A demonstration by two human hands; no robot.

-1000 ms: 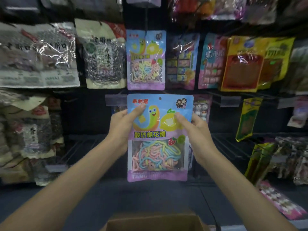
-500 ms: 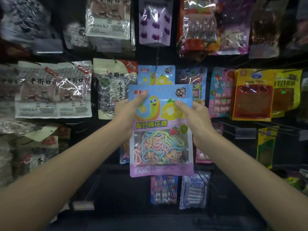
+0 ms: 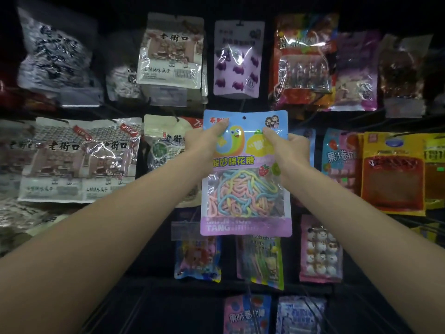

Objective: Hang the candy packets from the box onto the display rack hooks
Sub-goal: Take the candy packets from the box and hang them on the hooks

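Note:
A blue and purple candy packet (image 3: pixel 245 189) with pastel candy strings in its clear window is held upright in front of the dark display rack. My left hand (image 3: pixel 204 141) pinches its upper left edge, thumb on the front. My right hand (image 3: pixel 286 148) pinches its upper right edge the same way. The round hang hole near the packet's top sits at the middle of the rack, level with the second row of hanging bags. The same kind of packet behind it is fully covered. The box is out of view.
Hanging snack bags fill the rack: a purple packet (image 3: pixel 237 59) directly above, white seed bags (image 3: pixel 79 160) to the left, an orange bag (image 3: pixel 392 174) to the right, smaller candy packets (image 3: pixel 260 261) below. Wire hooks stick out between rows.
Both hands have lifted the packet upward along the rack, from the lower row to the second row. My view has tilted up, and the box has left the frame.

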